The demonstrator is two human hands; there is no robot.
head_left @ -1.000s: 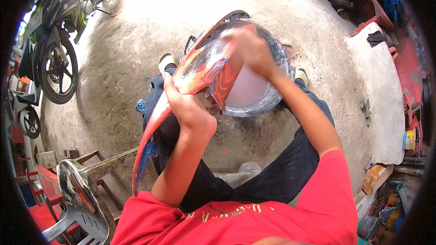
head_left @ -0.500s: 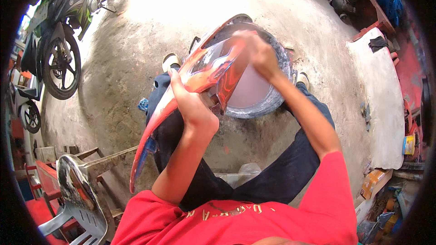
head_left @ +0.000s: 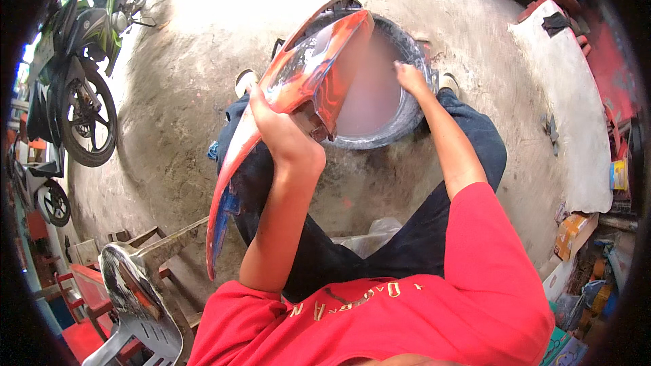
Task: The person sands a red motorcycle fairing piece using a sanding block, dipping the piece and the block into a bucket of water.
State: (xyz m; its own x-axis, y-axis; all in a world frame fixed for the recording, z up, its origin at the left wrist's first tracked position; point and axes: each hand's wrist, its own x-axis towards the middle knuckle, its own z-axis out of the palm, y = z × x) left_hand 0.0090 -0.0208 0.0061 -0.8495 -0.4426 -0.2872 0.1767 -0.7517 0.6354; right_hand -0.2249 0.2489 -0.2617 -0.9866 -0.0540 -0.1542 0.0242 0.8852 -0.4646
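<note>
Swirl-painted panel (head_left: 313,71) in the left hand (head_left: 278,125), at the left side of the round tub (head_left: 388,135)

Panel: one, long and curved, red and orange with dark, white and bluish swirls. We find its broad upper end overlapping the left part of the tub; its narrow tail sweeps down to the near left of the tub. We cannot tell whether panel and rim touch.

Left hand: at the near left of the tub, thumb laid along the panel's edge, the other fingers hidden beneath; we record a grip on the panel.

Right hand (head_left: 411,78): over the right part of the tub, close to the rim and apart from the panel. Its fingers are curled in; we cannot tell whether they pinch anything.

Tub: one, grey, streaked rim, cloudy pale liquid inside.

Footwear: two pale shoes, one beside the tub on its left, one on its right.

Surroundings, by the tub: we list a black-and-green motorcycle (head_left: 88,105) well to the left; a worn grey plastic chair (head_left: 146,312) to the near left; a clear plastic bag (head_left: 381,229) on the near side; a black cloth (head_left: 556,24) to the far right, on a whitish slab (head_left: 566,108); a cardboard box (head_left: 574,236) to the near right.
</note>
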